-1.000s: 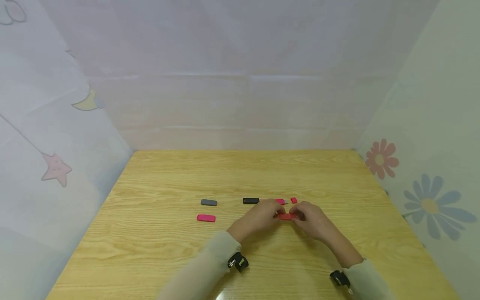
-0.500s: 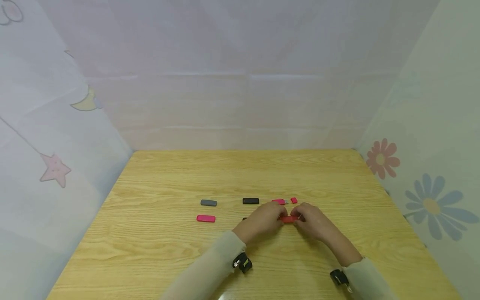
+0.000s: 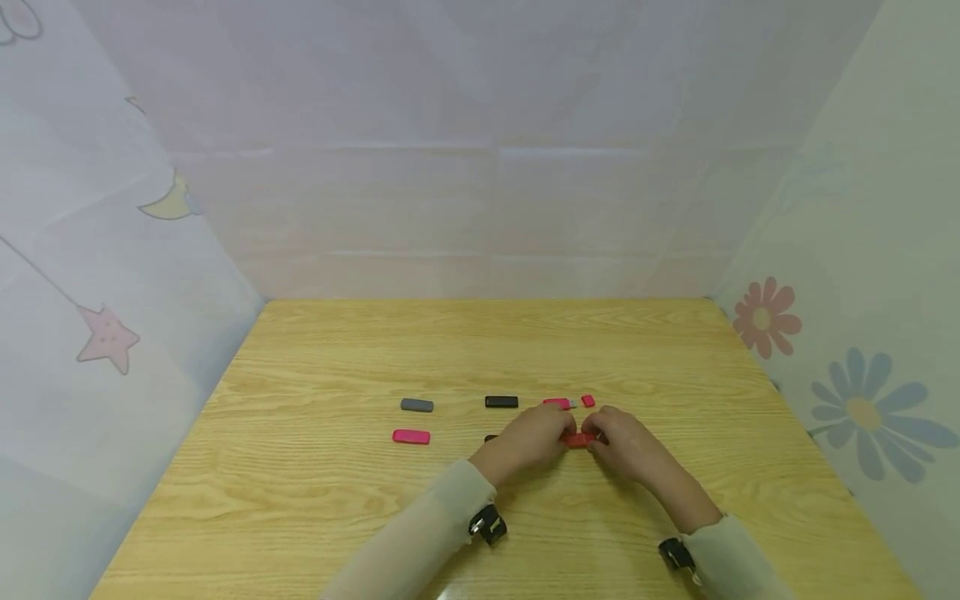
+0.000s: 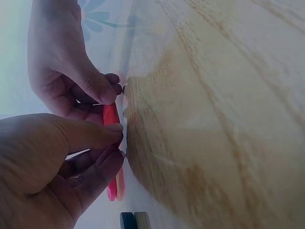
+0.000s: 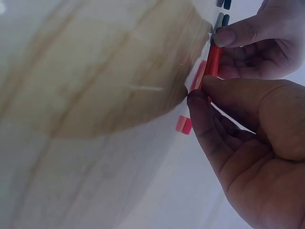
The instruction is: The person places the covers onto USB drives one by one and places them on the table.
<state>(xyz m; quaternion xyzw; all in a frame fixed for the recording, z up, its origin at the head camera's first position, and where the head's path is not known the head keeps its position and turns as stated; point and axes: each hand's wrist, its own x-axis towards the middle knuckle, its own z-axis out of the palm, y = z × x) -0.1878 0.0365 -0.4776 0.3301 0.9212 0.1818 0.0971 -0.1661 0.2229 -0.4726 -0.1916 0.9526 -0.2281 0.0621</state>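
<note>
In the head view, both hands meet over a red USB flash drive (image 3: 577, 440) right of the table's middle. My left hand (image 3: 534, 437) pinches its left end between thumb and fingers. The right end is pinched by my right hand (image 3: 626, 442). The left wrist view has the red flash drive (image 4: 110, 114) between the two sets of fingertips. Fingers cover both ends, so whether its cap is on cannot be told. Just behind the hands lies a pink flash drive (image 3: 557, 403), its metal plug bare, with a small pink cap (image 3: 588, 401) apart at its right.
A black flash drive (image 3: 501, 402) lies behind the left hand. Another black piece (image 3: 490, 437) is mostly hidden by that hand. Farther left lie a grey flash drive (image 3: 417, 405) and a second pink flash drive (image 3: 411, 437). Patterned cloth walls (image 3: 480, 225) border the wooden table (image 3: 337, 500).
Both hands and the red flash drive have shifted slightly toward the near side, the left hand also a little right. A black piece beside the left hand has come into sight.
</note>
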